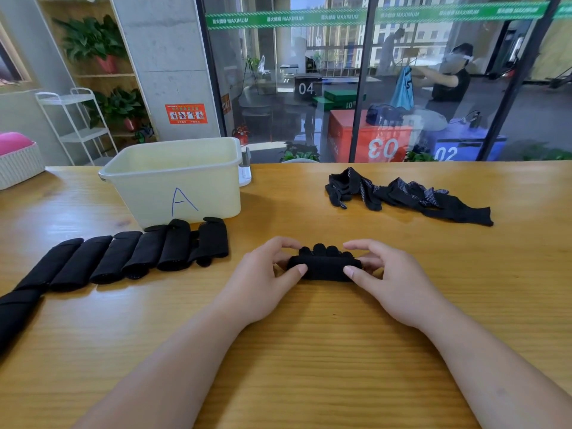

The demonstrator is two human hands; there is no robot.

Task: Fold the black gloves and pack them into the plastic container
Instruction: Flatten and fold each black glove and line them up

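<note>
A wooden table [309,351] stands by a glass wall. At centre, the left hand [263,280] and right hand [393,283] pinch the ends of a half-rolled black glove [325,267], thumbs on top. Folded gloves [139,255] lie in a row at nine o'clock, and a loose pile [408,196] lies at one o'clock. The plastic container [198,193] at eleven o'clock shows nothing packed, though its floor is hidden.

A glossy yellow wooden table [309,351] fills the near scene. Far left sit a white woven basket [18,168] holding a pink cushion [12,142], a white wire rack [83,134] and potted green plants [93,38]. Behind the far glass wall [334,57] stand a red box [340,131] and a blue box [464,147].
</note>
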